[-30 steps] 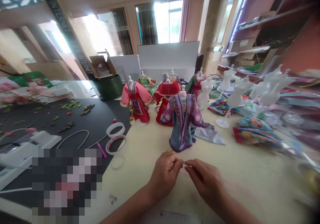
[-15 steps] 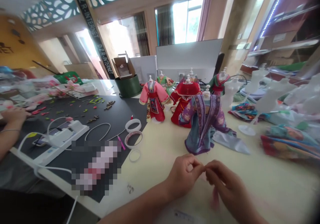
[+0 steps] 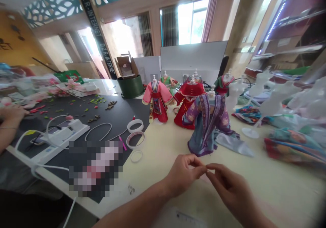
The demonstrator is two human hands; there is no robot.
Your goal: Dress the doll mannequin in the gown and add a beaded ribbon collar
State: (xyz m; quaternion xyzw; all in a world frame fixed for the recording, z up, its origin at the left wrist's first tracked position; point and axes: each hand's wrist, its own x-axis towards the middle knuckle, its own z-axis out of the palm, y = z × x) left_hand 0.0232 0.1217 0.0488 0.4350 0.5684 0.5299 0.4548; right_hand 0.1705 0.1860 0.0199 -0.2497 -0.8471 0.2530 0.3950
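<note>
My left hand (image 3: 183, 174) and my right hand (image 3: 229, 189) meet fingertip to fingertip low over the cream table (image 3: 163, 156). Both pinch something small between thumb and forefinger; I cannot make out what it is. Just beyond them stands a small mannequin in a purple and blue robe (image 3: 208, 124), its grey skirt trailing to the right. Behind it stand a red-robed mannequin (image 3: 187, 102) and a pink-robed one (image 3: 156, 99).
Bare white mannequins (image 3: 270, 102) and folded bright fabrics (image 3: 290, 146) crowd the right side. Tape rolls (image 3: 135, 126) and a thin ring (image 3: 136, 156) lie left of my hands beside a black mat (image 3: 76, 119). Another person's hand (image 3: 12, 114) rests at far left. A green round box (image 3: 130, 85) stands behind.
The view swung left and up, bringing the other person's hand into sight. My hands stayed pinched together; the pink strand hanging below them half a second ago no longer shows.
</note>
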